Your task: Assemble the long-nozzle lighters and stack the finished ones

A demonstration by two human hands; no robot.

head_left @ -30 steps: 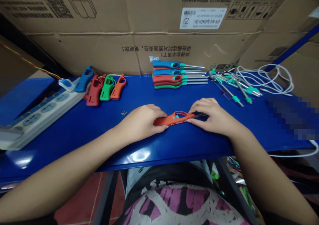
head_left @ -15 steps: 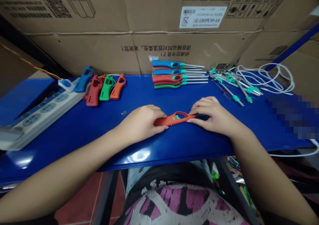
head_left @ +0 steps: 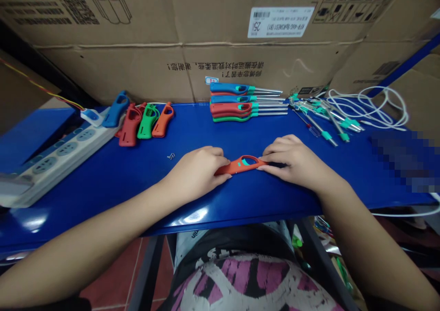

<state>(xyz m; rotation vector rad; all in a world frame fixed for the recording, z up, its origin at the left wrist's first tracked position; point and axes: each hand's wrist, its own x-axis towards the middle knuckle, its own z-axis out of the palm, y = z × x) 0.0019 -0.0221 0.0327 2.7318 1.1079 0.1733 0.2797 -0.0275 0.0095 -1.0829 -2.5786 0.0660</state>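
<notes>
An orange lighter handle (head_left: 237, 165) with a trigger loop and a turquoise trigger lies slanted low over the blue table, between my hands. My left hand (head_left: 201, 169) is closed around its wide left end. With thumb and fingertips, my right hand (head_left: 292, 159) pinches its narrow right end; whatever is under that palm is hidden. Tiny screws (head_left: 171, 156) lie on the table just left of my left hand.
Stacked long-nosed lighters (head_left: 230, 108) sit at the back. Loose metal nozzles with turquoise collars (head_left: 330, 118) and a coiled white cable (head_left: 385, 111) lie right of them. At left are more handles (head_left: 148, 123) and a power strip (head_left: 65, 148). A cardboard wall (head_left: 137, 68) stands behind.
My right fingers have closed in on the handle's narrow end, and the dark gap seen between them has shrunk. The handle and my left hand have barely moved.
</notes>
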